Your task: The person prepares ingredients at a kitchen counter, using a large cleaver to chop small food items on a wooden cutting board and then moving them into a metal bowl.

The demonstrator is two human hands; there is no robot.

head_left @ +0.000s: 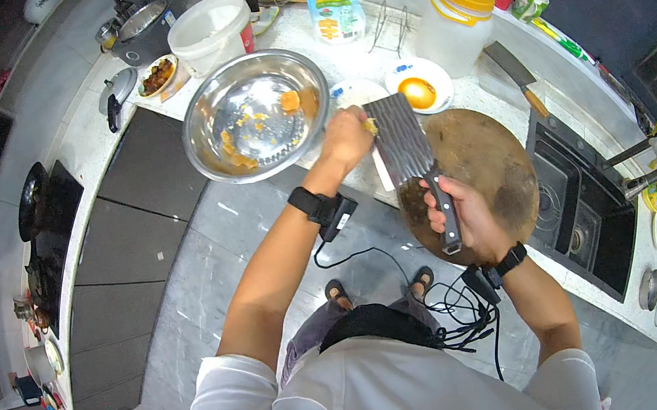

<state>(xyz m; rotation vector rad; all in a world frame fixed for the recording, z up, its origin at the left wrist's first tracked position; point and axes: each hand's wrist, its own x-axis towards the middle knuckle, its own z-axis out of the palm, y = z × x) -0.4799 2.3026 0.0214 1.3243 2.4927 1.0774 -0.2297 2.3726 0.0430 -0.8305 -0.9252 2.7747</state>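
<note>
My right hand (471, 215) is wrapped round the black handle of a wavy-bladed knife (403, 139), its broad ridged blade held up over the left part of a round wooden chopping board (484, 164). At the blade's left edge, my left hand (348, 138) has its fingers closed; a little yellow food shows at the fingertips, and the rest of what they hold is hidden. Left of that hand stands a steel basin (199, 144) with yellow scraps and an orange piece (290, 101) in it. Behind the blade is a white plate (357, 92), partly covered.
A bowl with egg yolk-coloured liquid (417, 93) sits behind the board. To the right, a cleaver (511, 67) lies near the black sink (585, 239). A white bucket (207, 37), a food pouch (338, 17) and a yellow-lidded tub (456, 29) stand at the back. Cables (453, 315) hang by my waist.
</note>
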